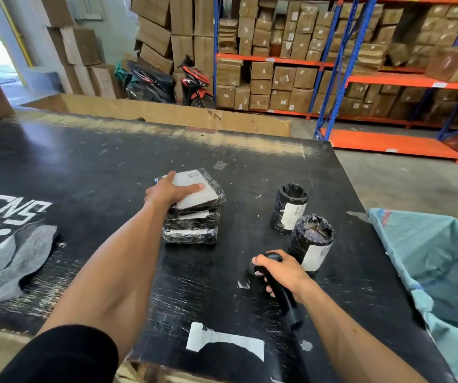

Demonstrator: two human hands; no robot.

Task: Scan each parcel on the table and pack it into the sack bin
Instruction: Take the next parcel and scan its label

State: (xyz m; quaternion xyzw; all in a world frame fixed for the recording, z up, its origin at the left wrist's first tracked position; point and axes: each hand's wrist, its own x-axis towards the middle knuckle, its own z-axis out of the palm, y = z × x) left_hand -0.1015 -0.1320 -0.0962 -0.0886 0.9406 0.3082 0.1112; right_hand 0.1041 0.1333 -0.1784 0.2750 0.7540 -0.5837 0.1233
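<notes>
Top flat parcel [199,189] of the stack at frame centre, gripped by left hand [167,190]; right hand [280,272] clenched round black handheld scanner [280,288]. Best lifted label-up, tilted toward scanner, then carried to blue woven sack [443,272] at right. Glossy shrink-wrap, slippery; two cylindrical parcels [299,225] upright on scuffed black table [98,167].

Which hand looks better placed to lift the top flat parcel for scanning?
Left. The left hand already grips the top flat parcel on the stack, while the right hand holds the scanner.
</notes>
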